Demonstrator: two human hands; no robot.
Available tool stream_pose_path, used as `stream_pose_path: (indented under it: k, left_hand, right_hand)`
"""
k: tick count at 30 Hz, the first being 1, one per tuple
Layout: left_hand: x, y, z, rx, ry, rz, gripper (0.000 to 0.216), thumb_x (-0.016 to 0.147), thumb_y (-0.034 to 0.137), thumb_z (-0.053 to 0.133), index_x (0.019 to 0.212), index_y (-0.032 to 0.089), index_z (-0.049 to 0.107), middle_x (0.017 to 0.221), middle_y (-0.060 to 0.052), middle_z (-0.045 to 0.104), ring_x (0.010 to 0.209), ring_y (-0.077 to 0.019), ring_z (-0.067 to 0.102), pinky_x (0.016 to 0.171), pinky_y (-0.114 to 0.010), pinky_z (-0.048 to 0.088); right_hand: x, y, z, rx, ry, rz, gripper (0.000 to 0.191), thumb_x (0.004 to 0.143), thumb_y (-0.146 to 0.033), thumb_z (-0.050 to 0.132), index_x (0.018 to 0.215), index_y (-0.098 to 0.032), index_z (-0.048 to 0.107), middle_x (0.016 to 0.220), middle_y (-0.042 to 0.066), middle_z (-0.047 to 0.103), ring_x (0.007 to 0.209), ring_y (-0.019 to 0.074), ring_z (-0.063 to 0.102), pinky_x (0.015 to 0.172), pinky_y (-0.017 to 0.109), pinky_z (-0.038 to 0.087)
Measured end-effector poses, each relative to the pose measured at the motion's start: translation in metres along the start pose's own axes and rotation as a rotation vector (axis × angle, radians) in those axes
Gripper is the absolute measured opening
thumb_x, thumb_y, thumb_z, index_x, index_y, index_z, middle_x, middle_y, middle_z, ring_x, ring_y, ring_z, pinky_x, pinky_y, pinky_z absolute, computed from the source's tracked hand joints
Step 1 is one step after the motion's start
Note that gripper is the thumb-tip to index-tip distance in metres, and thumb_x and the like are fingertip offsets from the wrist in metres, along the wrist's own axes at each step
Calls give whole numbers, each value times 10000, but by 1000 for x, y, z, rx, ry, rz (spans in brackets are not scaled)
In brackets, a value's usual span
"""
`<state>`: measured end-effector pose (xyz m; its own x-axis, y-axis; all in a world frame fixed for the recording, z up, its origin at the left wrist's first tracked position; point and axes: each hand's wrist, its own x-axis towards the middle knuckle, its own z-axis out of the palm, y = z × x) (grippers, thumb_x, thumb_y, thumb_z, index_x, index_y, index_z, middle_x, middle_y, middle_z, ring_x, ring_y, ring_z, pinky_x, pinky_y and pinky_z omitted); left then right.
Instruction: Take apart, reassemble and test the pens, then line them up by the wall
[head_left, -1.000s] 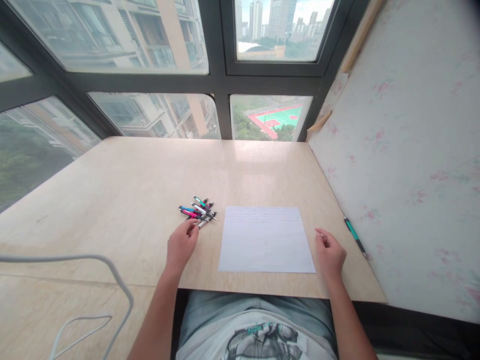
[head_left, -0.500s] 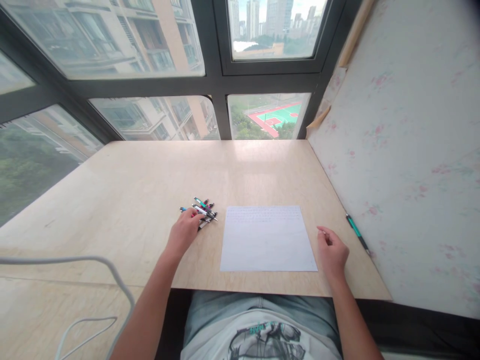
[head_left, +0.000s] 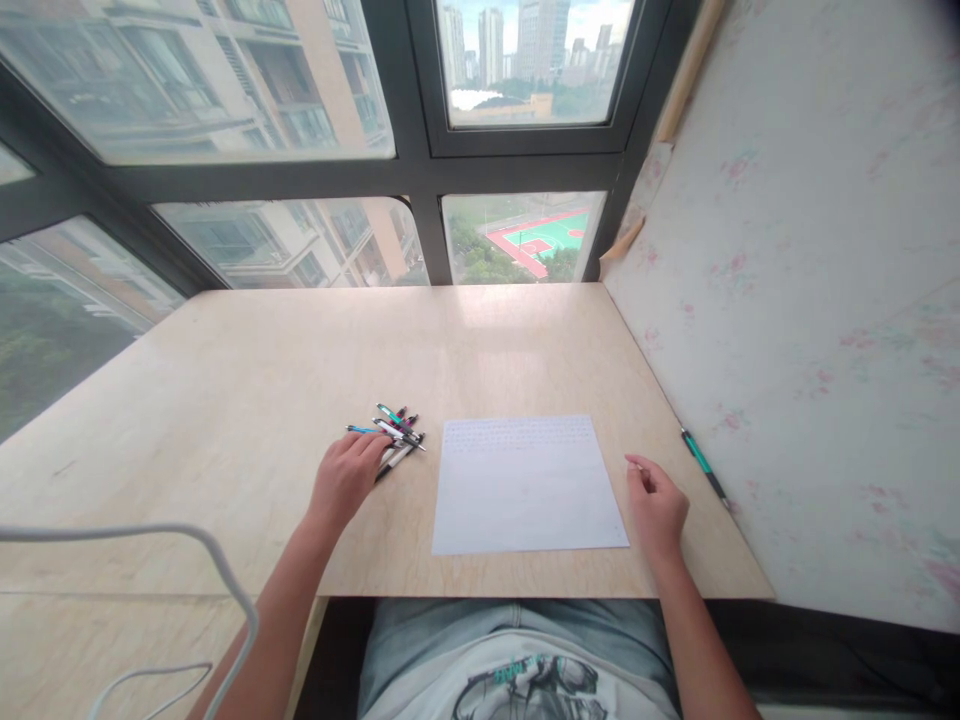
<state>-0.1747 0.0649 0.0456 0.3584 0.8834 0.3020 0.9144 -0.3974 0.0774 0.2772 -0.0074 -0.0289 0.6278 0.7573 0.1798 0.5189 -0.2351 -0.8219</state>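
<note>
Left hand (head_left: pixel 349 478) at pens (head_left: pixel 397 435), narrow tabletop (head_left: pixel 415 490) gap beside paper (head_left: pixel 529 490) edge.

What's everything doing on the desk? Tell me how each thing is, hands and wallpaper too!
Pens: heaped, crisscrossed
Lone green pen: lying along the wall
Paper: flat, writing near the top, mostly blank below
Left hand: at the heap, fingertips hidden
Right hand: loosely curled beside the paper, grip unclear
White cable: bent in a curve
Wallpaper: peeling by the window
</note>
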Motion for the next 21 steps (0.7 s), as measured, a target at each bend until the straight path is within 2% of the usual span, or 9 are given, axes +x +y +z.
stream_pose_path:
  k: [4, 7, 9, 13, 15, 17, 21]
  left_hand:
    - [-7, 15, -8, -7, 135, -38, 222, 916, 251, 502, 1052, 231, 677, 1047, -104, 710, 1023, -289, 587, 888, -424, 409]
    - [-11, 37, -9, -79, 180, -30, 245, 915, 225, 494, 1086, 226, 668, 1053, -117, 685, 1018, -275, 588, 905, -412, 415]
    - [-12, 58, -6, -184, 163, -13, 263, 917, 211, 477, 1099, 221, 666, 1057, -125, 665, 975, -256, 604, 858, -372, 447]
    - [-16, 107, 8, -382, 51, 26, 306, 922, 192, 451, 1152, 242, 648, 1032, -118, 655, 896, -230, 620, 780, -325, 468]
    - [-18, 131, 15, -482, 35, 44, 309, 918, 188, 461, 1154, 256, 648, 1016, -112, 658, 860, -220, 622, 765, -318, 471]
    - [-18, 151, 20, -573, 26, 56, 301, 914, 180, 469, 1142, 260, 648, 1001, -99, 658, 842, -215, 620, 755, -320, 481]
    - [-15, 176, 25, -568, 3, 128, 281, 929, 139, 423, 1132, 208, 605, 1008, -96, 637, 870, -209, 606, 767, -345, 501]
  right_hand:
    - [0, -2, -1, 4, 4, 6, 406, 789, -409, 527, 959, -116, 751, 610, 35, 634, 553, 174, 532, 577, 277, 423]
    - [0, -2, -2, 32, 3, 16, 414, 796, -414, 527, 973, -110, 746, 647, 50, 657, 577, 181, 551, 580, 279, 429]
    - [0, -2, -2, 62, 9, 26, 429, 802, -429, 526, 985, -106, 740, 684, 64, 675, 598, 187, 568, 581, 278, 437]
    - [-5, -11, -2, 110, -14, 12, 433, 822, -452, 526, 992, -108, 727, 744, 79, 695, 632, 191, 589, 598, 281, 461]
    - [-12, -24, -1, 157, -111, -17, 422, 844, -456, 519, 1009, -120, 714, 708, 54, 674, 602, 178, 577, 576, 272, 461]
    - [-23, -41, 1, 230, -275, -64, 398, 867, -455, 512, 997, -133, 706, 678, 33, 646, 590, 168, 570, 569, 262, 462]
    - [-47, -74, 8, 359, -618, -116, 344, 915, -428, 483, 1020, -165, 678, 698, 21, 634, 606, 152, 569, 572, 245, 456]
